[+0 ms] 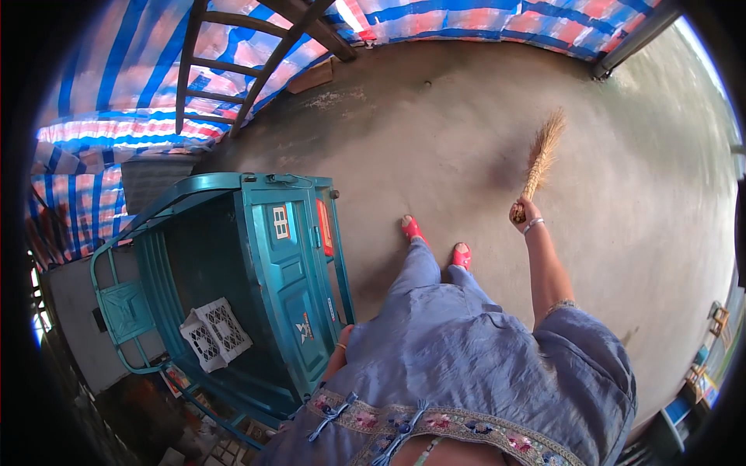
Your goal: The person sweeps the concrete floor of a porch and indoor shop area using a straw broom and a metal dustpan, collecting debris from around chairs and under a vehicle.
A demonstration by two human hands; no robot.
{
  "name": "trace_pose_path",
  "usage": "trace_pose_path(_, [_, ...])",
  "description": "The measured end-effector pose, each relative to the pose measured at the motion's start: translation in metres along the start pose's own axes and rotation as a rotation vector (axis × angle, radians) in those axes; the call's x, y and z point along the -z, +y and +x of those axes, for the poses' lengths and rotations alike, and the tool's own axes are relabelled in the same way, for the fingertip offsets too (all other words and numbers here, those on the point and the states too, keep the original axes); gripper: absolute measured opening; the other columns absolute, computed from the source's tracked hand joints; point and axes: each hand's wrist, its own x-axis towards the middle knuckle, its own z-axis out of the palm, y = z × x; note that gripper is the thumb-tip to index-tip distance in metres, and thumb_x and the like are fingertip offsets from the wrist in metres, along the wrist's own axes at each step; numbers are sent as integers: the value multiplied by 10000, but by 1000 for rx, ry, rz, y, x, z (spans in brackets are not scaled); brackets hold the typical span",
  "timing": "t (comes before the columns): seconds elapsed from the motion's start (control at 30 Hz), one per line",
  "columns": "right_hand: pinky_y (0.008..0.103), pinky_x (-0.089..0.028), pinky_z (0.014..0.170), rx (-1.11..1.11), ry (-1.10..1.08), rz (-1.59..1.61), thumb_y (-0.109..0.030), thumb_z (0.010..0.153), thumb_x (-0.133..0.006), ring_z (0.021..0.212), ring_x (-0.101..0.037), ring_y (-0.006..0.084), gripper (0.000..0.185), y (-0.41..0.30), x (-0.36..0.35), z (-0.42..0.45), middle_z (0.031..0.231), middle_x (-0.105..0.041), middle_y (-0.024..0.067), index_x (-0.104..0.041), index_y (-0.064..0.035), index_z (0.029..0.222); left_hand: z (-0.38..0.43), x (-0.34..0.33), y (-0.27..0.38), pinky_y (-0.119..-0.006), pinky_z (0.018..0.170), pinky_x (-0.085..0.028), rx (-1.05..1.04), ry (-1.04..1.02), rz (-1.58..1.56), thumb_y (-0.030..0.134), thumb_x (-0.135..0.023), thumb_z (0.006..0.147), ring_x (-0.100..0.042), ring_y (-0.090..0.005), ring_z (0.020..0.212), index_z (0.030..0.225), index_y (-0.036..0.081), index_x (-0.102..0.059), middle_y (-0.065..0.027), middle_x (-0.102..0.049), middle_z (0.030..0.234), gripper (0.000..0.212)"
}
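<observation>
My right hand is closed around the bound handle of a straw hand broom. The broom's bristles point forward, away from me, and a shadow lies on the concrete floor to their left. My left hand hangs low beside the teal metal side panel of a cargo tricycle. Only part of that hand shows past my blue blouse, so its fingers are hard to make out. Whether it touches the panel cannot be told.
A white plastic crate sits in the tricycle's cargo bed. A wooden ladder leans by striped plastic sheeting. A metal post stands at the far right. Small furniture lines the right edge.
</observation>
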Motion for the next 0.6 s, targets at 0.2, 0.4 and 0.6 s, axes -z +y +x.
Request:
trace_pose_path(0.2, [194, -376, 357, -407, -273, -168, -95, 681, -458, 414, -403, 99, 103, 58, -56, -27, 540, -419, 32, -357, -72, 682, 62, 30, 4, -223, 594, -392, -47, -32, 95, 166, -525, 697, -483, -99, 666, 761, 36, -522, -41, -531, 720, 145])
trace_pose_path(0.4, [176, -360, 350, -728, -307, -592, -159, 707, -476, 445, -412, 83, 141, 144, -181, -10, 591, -425, 32, -369, -69, 724, 158, 90, 79, -231, 579, -389, -76, -50, -42, 169, -526, 695, -473, -104, 648, 763, 38, -517, -35, -521, 699, 148])
trace_pose_path(0.6, [172, -374, 344, -1101, -354, -825, -176, 676, -531, 439, -430, 93, 181, 234, -275, 80, 555, -443, 38, -407, -48, 709, 170, 128, 158, -247, 573, -387, 96, -81, 22, 188, -499, 703, -465, -111, 646, 757, 56, -517, -30, -507, 694, 144])
